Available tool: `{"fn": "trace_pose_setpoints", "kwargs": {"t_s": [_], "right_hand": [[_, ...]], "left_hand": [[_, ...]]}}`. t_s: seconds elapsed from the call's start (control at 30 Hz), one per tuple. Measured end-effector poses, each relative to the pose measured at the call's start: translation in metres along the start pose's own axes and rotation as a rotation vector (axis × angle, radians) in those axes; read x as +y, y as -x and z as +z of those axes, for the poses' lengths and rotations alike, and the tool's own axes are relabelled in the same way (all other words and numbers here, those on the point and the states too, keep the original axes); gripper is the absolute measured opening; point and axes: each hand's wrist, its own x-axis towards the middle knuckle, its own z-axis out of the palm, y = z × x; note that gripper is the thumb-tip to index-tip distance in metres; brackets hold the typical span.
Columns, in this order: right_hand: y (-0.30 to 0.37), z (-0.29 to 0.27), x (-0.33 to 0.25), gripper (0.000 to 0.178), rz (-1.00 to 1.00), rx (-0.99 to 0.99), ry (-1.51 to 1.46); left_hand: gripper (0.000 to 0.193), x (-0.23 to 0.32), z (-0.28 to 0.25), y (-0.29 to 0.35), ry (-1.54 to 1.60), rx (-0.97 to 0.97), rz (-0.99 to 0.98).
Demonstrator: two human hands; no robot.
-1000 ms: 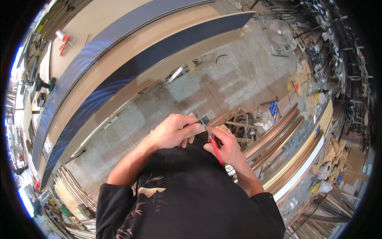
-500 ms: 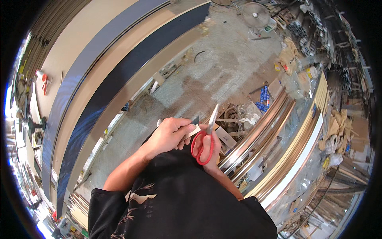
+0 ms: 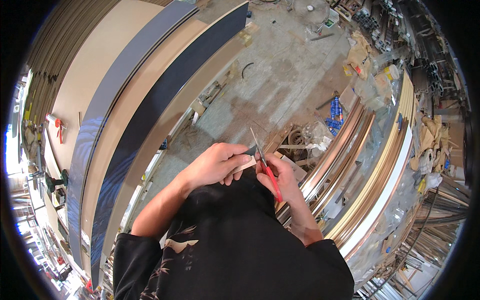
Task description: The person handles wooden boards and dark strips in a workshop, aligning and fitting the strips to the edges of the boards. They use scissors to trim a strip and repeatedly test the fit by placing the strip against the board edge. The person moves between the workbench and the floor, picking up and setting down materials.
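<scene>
In front of my dark shirt, my left hand (image 3: 215,164) pinches a small flat piece (image 3: 246,165) between thumb and fingers. This piece is pale on its near face, and a dark grey corner (image 3: 252,150) sticks out beyond the thumb. My right hand (image 3: 281,172) is closed around the red handles of a pair of scissors (image 3: 270,176). The metal blades point up and away, slightly left, right beside the dark corner. Whether the blades touch the piece or have it between them, I cannot tell.
Long panels (image 3: 150,100) with dark and beige faces rise along the left. A red-handled caulking gun (image 3: 56,125) lies on a beige board there. Bundled long trim strips (image 3: 370,185) run along the right. Blue wrappers (image 3: 335,115) and scraps lie on the concrete floor (image 3: 270,90) ahead.
The scissors have turned in my right hand, from blades tilted up and right to blades angled left beside the piece. My right hand has moved slightly right; my left still pinches the piece.
</scene>
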Motion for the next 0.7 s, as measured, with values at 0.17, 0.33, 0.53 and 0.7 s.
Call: {"fn": "trace_pose_setpoints", "kwargs": {"t_s": [0.17, 0.33, 0.53, 0.7], "right_hand": [[-0.004, -0.004, -0.012, 0.047, -0.030, -0.098, 0.187], [-0.011, 0.013, -0.008, 0.040, 0.043, 0.015, -0.088], [-0.038, 0.053, 0.007, 0.047, -0.067, 0.107, -0.463], [-0.048, 0.069, -0.003, 0.039, 0.002, 0.121, -0.298]], "left_hand": [[0.029, 0.001, -0.010, 0.004, -0.008, -0.038, -0.021], [0.022, -0.008, -0.018, 0.003, 0.149, -0.005, 0.032], [0.018, -0.040, -0.013, -0.028, 0.695, 0.378, 0.327], [0.019, -0.033, -0.012, -0.026, 0.908, 0.479, 0.396]]}}
